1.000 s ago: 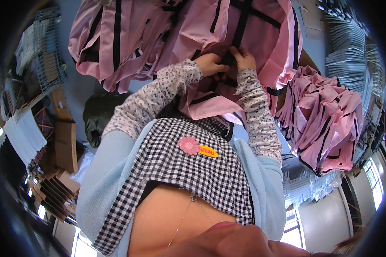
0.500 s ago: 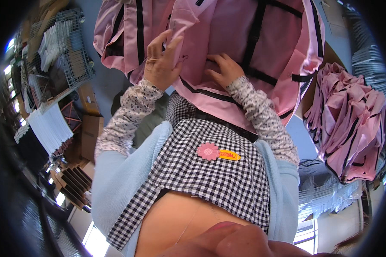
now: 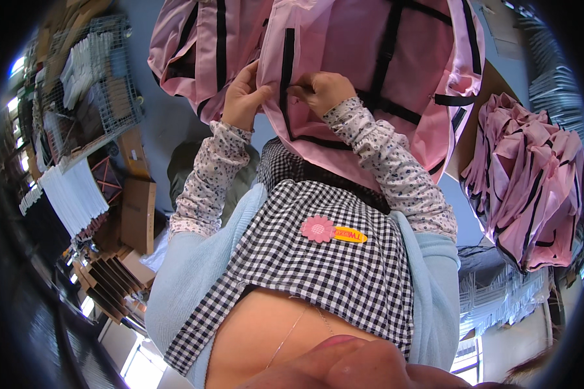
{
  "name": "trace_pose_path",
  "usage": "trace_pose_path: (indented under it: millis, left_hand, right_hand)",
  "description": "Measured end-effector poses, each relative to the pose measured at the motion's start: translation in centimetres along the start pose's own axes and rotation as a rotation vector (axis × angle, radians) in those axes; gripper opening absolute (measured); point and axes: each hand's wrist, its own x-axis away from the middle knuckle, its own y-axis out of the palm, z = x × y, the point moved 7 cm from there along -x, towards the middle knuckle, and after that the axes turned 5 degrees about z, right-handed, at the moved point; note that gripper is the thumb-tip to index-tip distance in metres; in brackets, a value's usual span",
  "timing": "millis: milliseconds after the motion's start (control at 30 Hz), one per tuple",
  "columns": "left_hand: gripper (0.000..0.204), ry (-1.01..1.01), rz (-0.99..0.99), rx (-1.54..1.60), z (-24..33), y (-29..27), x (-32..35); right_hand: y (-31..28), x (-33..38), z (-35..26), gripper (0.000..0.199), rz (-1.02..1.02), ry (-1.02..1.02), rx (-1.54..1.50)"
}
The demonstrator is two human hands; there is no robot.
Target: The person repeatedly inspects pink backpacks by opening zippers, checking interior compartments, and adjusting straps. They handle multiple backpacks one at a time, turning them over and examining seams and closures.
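Since the earlier frame, both hands have drawn closer together on the pink bag (image 3: pixel 370 71), and the bag now fills more of the upper view. The left hand (image 3: pixel 243 97) has shifted from an open, raised pose to a grip on the bag's edge: its fingers curl around the fabric beside a black trim stripe, thumb toward the front. The right hand (image 3: pixel 324 91) is closed, pinching the pink fabric just right of that same stripe, knuckles toward the camera. The two hands sit near each other, the stripe running down between them.

The pink bag hangs directly above and behind both hands, draped down over the person's chest, with black straps crossing its surface to the right of the right hand. A second pink bag (image 3: pixel 188 45) lies up and to the left of the left hand. Well to the right of the right hand, a heap of pink bags (image 3: pixel 532 188) with black trim is piled up. Far left of the left hand stands a wire basket (image 3: pixel 104 84), and below it a stack of white sheets (image 3: pixel 71 194). Both forearms wear speckled floral sleeves (image 3: pixel 396 168), emerging from a light blue cardigan over a black-and-white checked top with a pink flower clip (image 3: pixel 318 229).
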Motion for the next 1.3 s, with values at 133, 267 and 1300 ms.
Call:
trace_pose_path:
  millis: [133, 267, 1300]
  left_hand:
    - [0.051, 0.057, 0.006, -0.011, 1.0, 1.5, -0.2]
    - [0.049, 0.106, -0.028, 0.032, 1.6, 2.6, -0.6]
    - [0.032, 0.946, -0.773, -1.656, -10.1, 6.8, 0.7]
  right_hand:
    - [-3.3, 1.0, -1.7, 0.03, 0.07, -0.136, 0.347]
    - [-7.1, 2.8, -2.3, 0.029, 0.164, -0.19, 0.54]
    - [-8.8, 19.5, 12.6, 0.019, 0.237, -0.303, 0.932]
